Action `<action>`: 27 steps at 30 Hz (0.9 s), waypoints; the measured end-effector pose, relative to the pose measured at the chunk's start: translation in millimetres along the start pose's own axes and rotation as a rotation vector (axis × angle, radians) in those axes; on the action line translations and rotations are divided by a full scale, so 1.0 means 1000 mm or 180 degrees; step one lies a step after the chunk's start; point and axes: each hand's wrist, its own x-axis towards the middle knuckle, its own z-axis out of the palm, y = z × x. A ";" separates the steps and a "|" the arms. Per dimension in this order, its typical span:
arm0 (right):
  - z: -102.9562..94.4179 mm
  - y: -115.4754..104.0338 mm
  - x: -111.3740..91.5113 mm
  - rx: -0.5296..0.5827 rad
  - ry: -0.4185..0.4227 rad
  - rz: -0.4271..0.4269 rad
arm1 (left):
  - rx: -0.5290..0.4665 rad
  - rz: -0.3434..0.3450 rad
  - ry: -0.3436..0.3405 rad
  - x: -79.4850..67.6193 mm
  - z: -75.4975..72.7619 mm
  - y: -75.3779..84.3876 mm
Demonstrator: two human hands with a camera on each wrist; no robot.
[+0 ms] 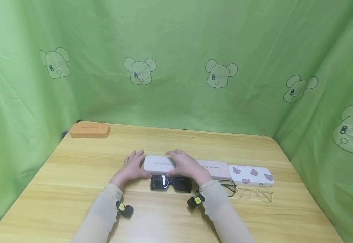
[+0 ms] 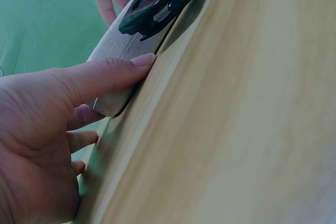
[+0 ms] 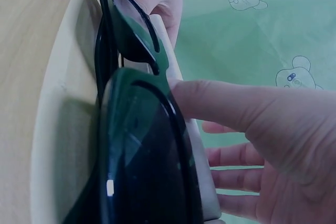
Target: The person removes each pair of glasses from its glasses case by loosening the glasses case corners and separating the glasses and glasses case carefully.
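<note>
A pale glasses case (image 1: 158, 162) with printed lettering lies flat on the wooden table between the two hands. My left hand (image 1: 133, 167) grips its left end, thumb along the near side and fingers round the far side. Farther right on the same case, my right hand (image 1: 187, 165) pinches it between thumb and fingers, covering part of the lid. Close in front sit dark sunglasses (image 1: 181, 185) with a small white sticker on one lens. In the right wrist view the sunglasses (image 3: 152, 145) partly hide the case (image 3: 202, 166).
To the right, a second pale case (image 1: 217, 168) and a white bear-print case (image 1: 252, 175) continue the row. Black-framed glasses (image 1: 232, 192) and thin gold-framed glasses (image 1: 264, 195) lie before them. An orange case (image 1: 89, 131) stands at the far left corner. Green curtain (image 1: 179, 108) surrounds the table.
</note>
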 end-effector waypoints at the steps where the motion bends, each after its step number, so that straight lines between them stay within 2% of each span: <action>1: 0.000 0.000 0.000 -0.0029 -0.0009 0.0004 | 0.0002 0.0006 0.0002 0.000 0.000 0.000; 14: -0.010 -0.004 -0.005 -0.0159 0.0077 -0.0035 | 0.0080 0.0022 -0.0049 0.002 0.000 0.000; 23: -0.021 -0.008 -0.009 -0.0372 0.0198 -0.0041 | 0.0068 0.0104 -0.0106 0.000 -0.007 0.002; 27: -0.026 -0.009 -0.011 -0.0388 0.0257 -0.0085 | 0.0081 0.0074 -0.0143 -0.004 -0.013 0.006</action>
